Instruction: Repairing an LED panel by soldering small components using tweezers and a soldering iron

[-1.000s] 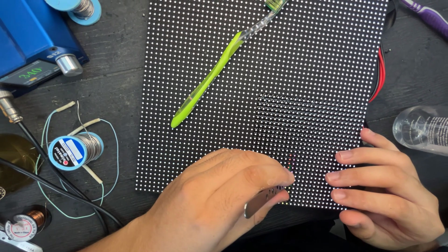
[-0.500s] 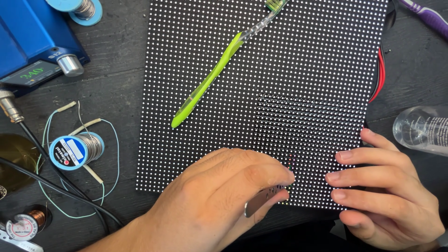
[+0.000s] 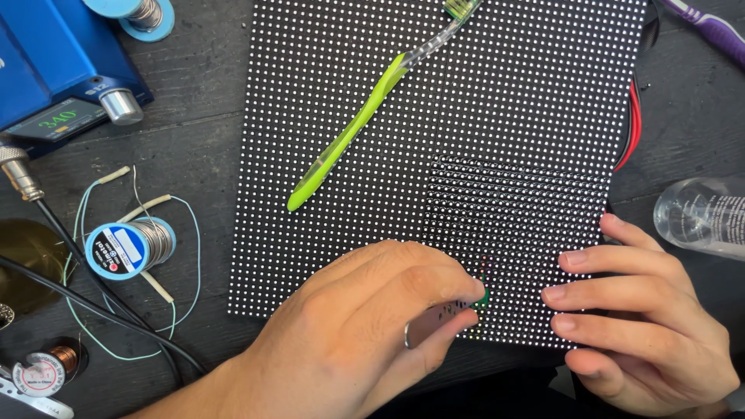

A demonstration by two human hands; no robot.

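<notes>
A black LED dot-matrix panel [image 3: 504, 116] lies flat on the dark table. My left hand [image 3: 365, 334] pinches slim metal tweezers [image 3: 434, 326], their tip touching the panel's lower part beside a small green spot. My right hand [image 3: 652, 318] rests at the panel's lower right corner, fingers stretched out and slightly apart on the dots, holding nothing. A lime-green toothbrush [image 3: 357, 140] lies diagonally across the panel's upper half, apart from both hands.
A blue soldering station [image 3: 46, 70] sits top left, its black cable [image 3: 93, 310] running down the left side. A solder spool [image 3: 128, 248] with loose wire lies left of the panel. A clear plastic bottle [image 3: 702, 217] and a purple toothbrush [image 3: 710, 27] are at the right. Red wires [image 3: 635, 132] hug the panel's right edge.
</notes>
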